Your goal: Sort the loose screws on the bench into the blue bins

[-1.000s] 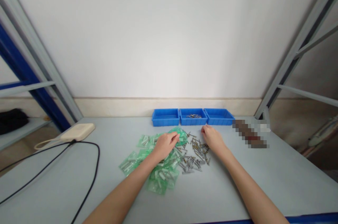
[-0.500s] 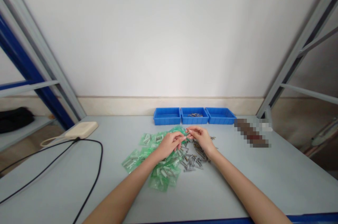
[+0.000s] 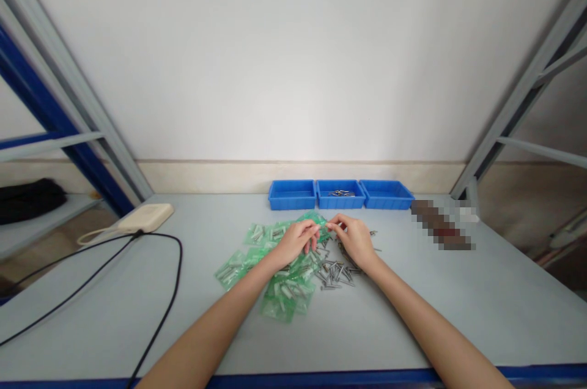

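My left hand (image 3: 299,241) is closed in a pinch on the edge of a small green plastic bag (image 3: 323,232), above the pile of bags. Facing it, my right hand (image 3: 354,238) pinches the same bag with thumb and forefinger; the fingertips of both hands nearly meet. Under and around my left forearm lie several green bags (image 3: 280,304) with metal and pale pieces inside. Loose grey screws (image 3: 337,273) are heaped below my right hand, which hides part of the heap.
Three blue bins stand in a row by the wall: a left bin (image 3: 292,203), a middle bin (image 3: 340,202) holding metal pieces, and a right bin (image 3: 387,202). A cream box (image 3: 147,216) and black cable (image 3: 176,279) lie left. A pixelated patch covers something at right.
My right fingers have turned and closed at the bag's edge, and more green film shows between the two hands. The whole view has shifted slightly.
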{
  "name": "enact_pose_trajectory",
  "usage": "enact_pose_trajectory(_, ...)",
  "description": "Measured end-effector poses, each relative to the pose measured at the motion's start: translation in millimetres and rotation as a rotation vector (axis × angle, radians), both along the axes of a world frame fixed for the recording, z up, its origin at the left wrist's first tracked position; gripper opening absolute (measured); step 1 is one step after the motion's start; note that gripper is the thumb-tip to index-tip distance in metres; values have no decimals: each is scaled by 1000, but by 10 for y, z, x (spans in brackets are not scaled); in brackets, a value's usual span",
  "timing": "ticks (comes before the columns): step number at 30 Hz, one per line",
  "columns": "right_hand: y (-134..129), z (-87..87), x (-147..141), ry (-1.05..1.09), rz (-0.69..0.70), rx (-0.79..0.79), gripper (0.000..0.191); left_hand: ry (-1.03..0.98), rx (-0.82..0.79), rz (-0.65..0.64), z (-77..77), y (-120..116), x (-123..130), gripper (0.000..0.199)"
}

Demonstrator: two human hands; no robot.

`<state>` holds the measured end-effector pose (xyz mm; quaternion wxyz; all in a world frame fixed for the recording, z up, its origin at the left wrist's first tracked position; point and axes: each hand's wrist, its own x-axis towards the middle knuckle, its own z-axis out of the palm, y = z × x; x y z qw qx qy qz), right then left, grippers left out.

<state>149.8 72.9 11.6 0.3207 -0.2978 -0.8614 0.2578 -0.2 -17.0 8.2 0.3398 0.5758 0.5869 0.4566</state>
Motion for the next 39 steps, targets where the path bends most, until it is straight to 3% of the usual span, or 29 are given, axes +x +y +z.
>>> enact_pose_trajectory(8, -36, 11, 7, -89, 22, 128, 37, -34, 58, 42, 62, 0, 18, 35)
enact_pose_trajectory(18, -16, -1, 4, 14, 75, 60, 17, -77, 94, 106, 70, 2, -9, 34)
enact_pose_trajectory(28, -71, 83, 6, -9, 59, 42, 35, -62, 106, 143, 41, 11, -23, 41)
enact_pose_trajectory(33, -60, 43, -11, 30, 95, 27, 29, -103, 104, 143, 36, 1, -26, 35)
enact_pose_trajectory(39, -15, -5, -12, 70, 82, 36, 21, 6, 88, 111, 56, -35, -19, 36)
